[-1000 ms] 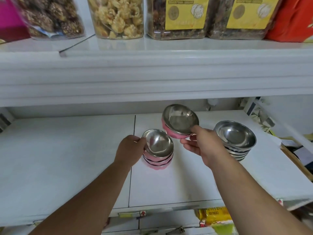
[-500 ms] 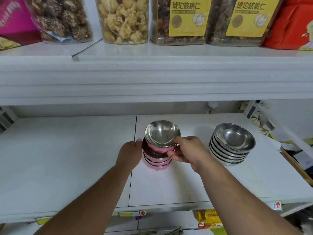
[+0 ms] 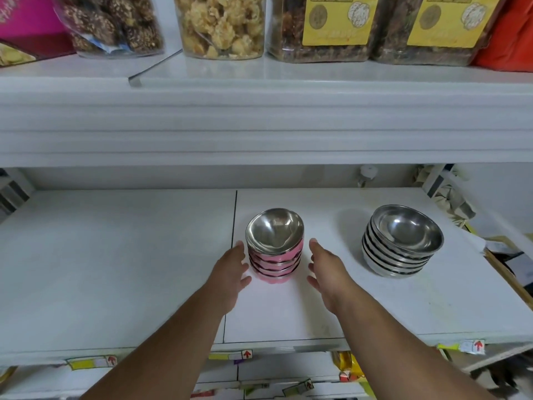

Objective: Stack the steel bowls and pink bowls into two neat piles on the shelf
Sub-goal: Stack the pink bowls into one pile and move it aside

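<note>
As far as the view is showing, the task is looking nearly finished: two piles are standing on the white shelf (image 3: 144, 269), and no loose bowl is lying anywhere in sight. The shelf is a flat, smooth, matte board with a dark seam running down it. The steel bowls pile (image 3: 401, 243) is sitting on the right, well apart from the other; its bowls are wide, shallow and shiny, and the rims are making bright and dark stripes. The pink bowls pile (image 3: 275, 246) is narrower, with glossy pink outsides and mirror-like steel inside. It is leaning a little, so perhaps a small straightening is remaining. The left hand (image 3: 230, 267) and the right hand (image 3: 326, 268) are both open and holding nothing, one just beside each flank of the pink pile.
</note>
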The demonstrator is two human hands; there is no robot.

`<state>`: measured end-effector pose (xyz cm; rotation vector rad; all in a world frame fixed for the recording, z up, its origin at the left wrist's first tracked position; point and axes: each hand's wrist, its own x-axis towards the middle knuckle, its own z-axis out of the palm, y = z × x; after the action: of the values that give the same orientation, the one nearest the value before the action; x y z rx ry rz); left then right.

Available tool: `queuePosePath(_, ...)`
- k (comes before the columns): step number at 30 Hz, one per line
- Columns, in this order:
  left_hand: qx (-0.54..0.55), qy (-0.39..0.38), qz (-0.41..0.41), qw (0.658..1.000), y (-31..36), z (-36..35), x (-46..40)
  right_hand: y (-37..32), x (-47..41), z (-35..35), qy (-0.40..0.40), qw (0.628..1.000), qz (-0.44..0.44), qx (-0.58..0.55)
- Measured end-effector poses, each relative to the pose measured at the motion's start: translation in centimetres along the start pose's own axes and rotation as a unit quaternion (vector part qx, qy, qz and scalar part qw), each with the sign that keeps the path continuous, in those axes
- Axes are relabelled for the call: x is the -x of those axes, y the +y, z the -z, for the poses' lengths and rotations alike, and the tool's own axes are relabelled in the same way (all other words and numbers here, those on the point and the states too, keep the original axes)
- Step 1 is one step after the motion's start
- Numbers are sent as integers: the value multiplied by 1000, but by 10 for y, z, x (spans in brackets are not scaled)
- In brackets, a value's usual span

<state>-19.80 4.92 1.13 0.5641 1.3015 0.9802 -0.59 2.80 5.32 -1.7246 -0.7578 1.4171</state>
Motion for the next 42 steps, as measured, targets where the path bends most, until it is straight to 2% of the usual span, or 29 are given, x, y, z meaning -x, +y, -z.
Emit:
queuePosePath(3,-11,-59,5,998,-7,-3,6,11,-7,-4,-31,997,-31,-60)
queuePosePath(8,1,-70,-3,998,-8,-10,14,13,-4,-10,-97,987,-12,-124)
queuePosePath(16,26,-16,-37,999,-4,-9,39,3,-4,-10,-148,984,-1,-100)
queuePosePath(24,52,40,-82,994,14,24,49,-12,7,-46,-195,979,7,-66)
queuePosePath(33,38,46,-78,995,48,80,27,-21,1,-113,-181,980,7,-77)
queuePosePath(42,17,10,-53,998,63,127,-1,-12,-6,-169,-146,984,18,-97)
